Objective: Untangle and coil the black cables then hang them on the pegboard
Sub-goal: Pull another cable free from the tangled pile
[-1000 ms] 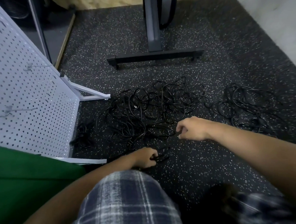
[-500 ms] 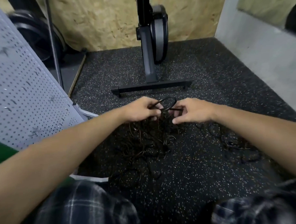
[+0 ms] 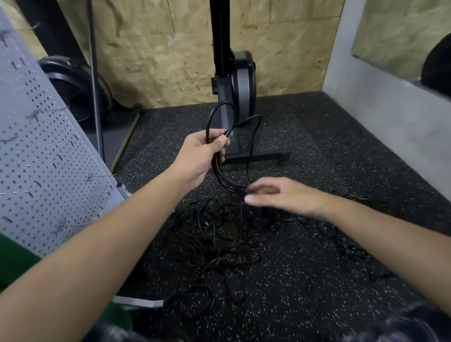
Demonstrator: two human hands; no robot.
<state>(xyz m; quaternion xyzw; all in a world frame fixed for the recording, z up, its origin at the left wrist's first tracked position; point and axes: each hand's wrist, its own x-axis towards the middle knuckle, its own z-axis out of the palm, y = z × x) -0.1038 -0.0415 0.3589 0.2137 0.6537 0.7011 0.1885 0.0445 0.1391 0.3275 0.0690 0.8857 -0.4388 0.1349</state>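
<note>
Across the speckled floor [image 3: 322, 152], the pegboard [image 3: 36, 167] is standing at 9 o'clock and the tangled black cables [image 3: 222, 236] are lying at the centre. Your left hand [image 3: 200, 156] is gripping a cable loop [image 3: 219, 175] above them; your right hand [image 3: 280, 194] is holding relaxed, straight fingers just beside its lower strands.

left hand [image 3: 201, 156] raised – fingers curled gripping, right hand [image 3: 278, 194] lower – fingers extended

You see a black floor [image 3: 321, 129] with tiny white specks. A yellow wooden wall [image 3: 161, 56] fills the top, with a tall black stand [image 3: 238, 84] in front, top middle. A round fan [image 3: 74, 92] sits upper left, a grey wall [image 3: 388, 115] right.
</note>
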